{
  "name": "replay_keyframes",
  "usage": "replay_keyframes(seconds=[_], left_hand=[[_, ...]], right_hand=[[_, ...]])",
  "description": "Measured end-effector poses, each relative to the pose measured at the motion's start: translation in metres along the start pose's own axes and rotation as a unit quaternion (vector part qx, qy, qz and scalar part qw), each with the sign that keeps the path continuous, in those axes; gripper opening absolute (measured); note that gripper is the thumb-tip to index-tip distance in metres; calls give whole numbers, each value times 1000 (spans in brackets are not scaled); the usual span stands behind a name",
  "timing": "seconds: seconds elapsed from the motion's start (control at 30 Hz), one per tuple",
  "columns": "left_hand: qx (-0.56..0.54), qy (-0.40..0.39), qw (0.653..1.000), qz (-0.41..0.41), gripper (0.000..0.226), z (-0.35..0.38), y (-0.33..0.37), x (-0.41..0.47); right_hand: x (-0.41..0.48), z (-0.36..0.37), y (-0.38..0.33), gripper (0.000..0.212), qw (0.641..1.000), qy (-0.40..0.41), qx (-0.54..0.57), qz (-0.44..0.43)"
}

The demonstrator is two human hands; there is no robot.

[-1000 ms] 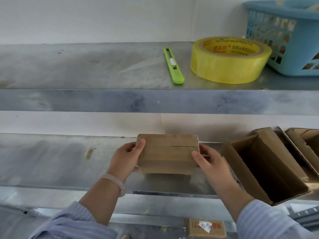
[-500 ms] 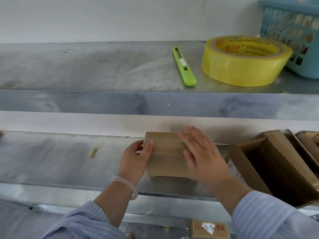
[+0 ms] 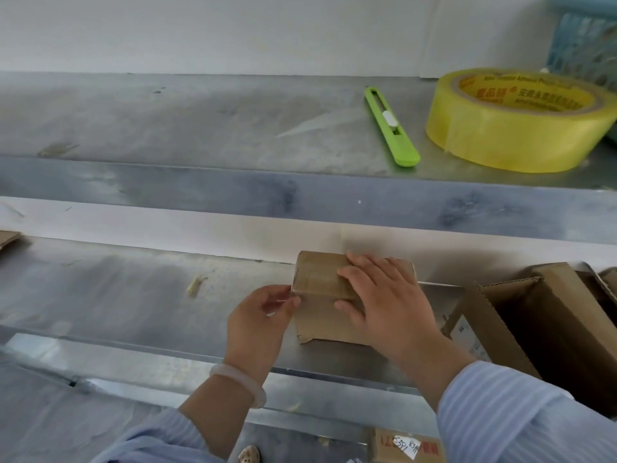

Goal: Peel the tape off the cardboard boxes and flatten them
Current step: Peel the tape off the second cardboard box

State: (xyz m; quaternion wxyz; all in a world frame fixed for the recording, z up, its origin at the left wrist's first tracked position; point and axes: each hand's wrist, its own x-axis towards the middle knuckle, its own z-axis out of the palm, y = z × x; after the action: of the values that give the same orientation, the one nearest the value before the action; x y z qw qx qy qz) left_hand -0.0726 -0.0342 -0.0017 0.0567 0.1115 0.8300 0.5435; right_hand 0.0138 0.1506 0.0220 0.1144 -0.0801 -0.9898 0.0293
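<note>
Small sealed box (image 3: 322, 319) sits upright on the lower shelf (image 3: 133, 295), mid-right, flaps closed. Tape (image 3: 314, 285) runs across its top. Left hand (image 3: 262, 315) pinches the tape end at the box's left edge, thumb against fingertips. Right hand (image 3: 384, 295) lies flat on top, fingers straight, pressing down. Peel looks barely begun; flattening not done. Open box (image 3: 551, 332) just to the right, also unflattened. Cutter (image 3: 391, 128) and tape roll (image 3: 514, 128) on upper shelf, untouched.

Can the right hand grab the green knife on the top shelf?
Probably yes: the green knife lies uncovered at the front of the upper shelf, and the right hand just rests flat on the box.
</note>
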Motion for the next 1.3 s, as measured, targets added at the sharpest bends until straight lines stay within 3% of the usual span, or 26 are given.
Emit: replay_keyframes(seconds=[0.1,0.2,0.27,0.5,0.77,0.83,0.9,0.97,1.03,1.17,1.3], left_hand=[[-1,-16,1000,-15,15,-5,1,3],[-65,-50,992,-91,3,-7,-1,7],[-141,-77,976,-146,7,-8,2,7],[-210,-143,945,-205,18,-11,12,10],[-430,-201,823,-313,10,-24,20,9],[-405,-194,844,-293,15,-25,21,13],[-330,-164,899,-237,19,-22,20,15],[-219,-116,956,-155,18,-18,18,16],[-90,-74,991,-66,15,-14,16,18],[50,-46,996,56,16,-10,16,16],[50,-39,994,85,28,-14,13,15]], right_hand=[[-3,3,-1,50,999,-15,-27,-14],[-3,1,0,53,998,-39,-42,-16],[-3,0,0,53,998,-48,-46,-13],[-2,-2,-1,53,997,-56,-45,-14],[-8,-2,-3,50,998,-52,-38,-8],[-8,-2,-2,50,998,-48,-38,-8],[-8,-3,-2,51,998,-53,-38,-11],[-7,-3,-2,52,998,-56,-39,-12],[-7,-2,-2,52,998,-55,-41,-10],[-9,0,-1,53,998,-55,-40,-6],[-12,-2,-1,53,998,-58,-38,-9]])
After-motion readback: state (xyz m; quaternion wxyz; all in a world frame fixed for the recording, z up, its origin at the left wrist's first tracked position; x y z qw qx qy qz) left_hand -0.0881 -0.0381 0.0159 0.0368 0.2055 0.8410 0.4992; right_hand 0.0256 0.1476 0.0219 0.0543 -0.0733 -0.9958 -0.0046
